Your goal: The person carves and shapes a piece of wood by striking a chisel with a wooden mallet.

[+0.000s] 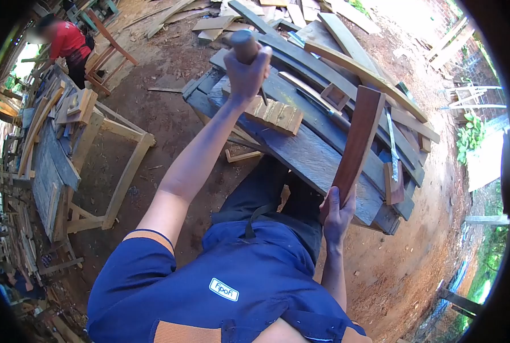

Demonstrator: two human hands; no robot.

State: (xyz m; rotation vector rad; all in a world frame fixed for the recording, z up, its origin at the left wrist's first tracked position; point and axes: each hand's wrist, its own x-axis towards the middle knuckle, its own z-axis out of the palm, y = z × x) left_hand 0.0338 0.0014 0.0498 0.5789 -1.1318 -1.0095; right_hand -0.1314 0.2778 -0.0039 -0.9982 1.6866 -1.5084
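My left hand [247, 75] is wrapped around a chisel [245, 47], its thick round handle end facing up. The narrow dark blade points down beside a light wooden block [275, 114] with notches along its top. This block lies on the dark plank top of a workbench [309, 160] in front of me. At the bench's near right edge, my right hand [338, 216] grips the lower end of a reddish-brown, slightly curved wooden board [359, 134]. The board stands tilted, its far end raised toward the camera.
Long planks [369, 74] and a small hollow wooden piece [335, 96] lie across the bench's far side. To the left stands a wooden frame table [112, 171] stacked with timber. A person in red [66, 43] bends near a chair frame [103, 51] at upper left.
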